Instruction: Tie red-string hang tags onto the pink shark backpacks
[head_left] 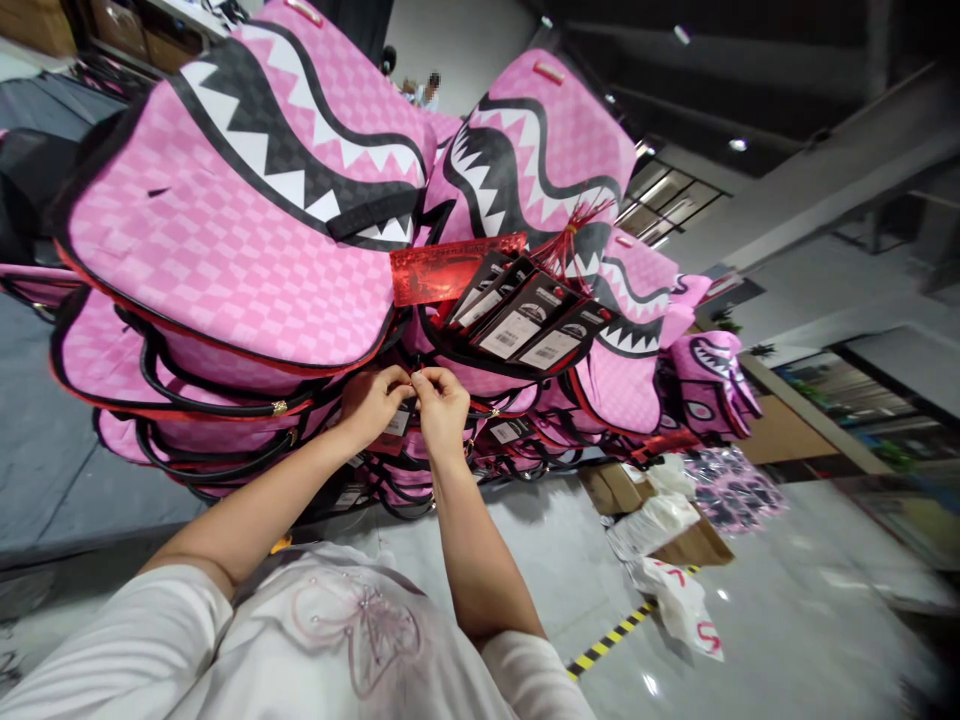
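White-labelled hang tag just below, between left hand and right hand, neither clearly nearer; long axis unclear. Both pinching, fingertips meeting; item pinched too small to tell.

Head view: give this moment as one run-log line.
left hand: pinched; right hand: pinched, against left; anything held: unclear; tags: on bag

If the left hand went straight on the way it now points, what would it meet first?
Most likely the right hand: its fingertips lie just ahead of the left hand, though whether the two touch is unclear.
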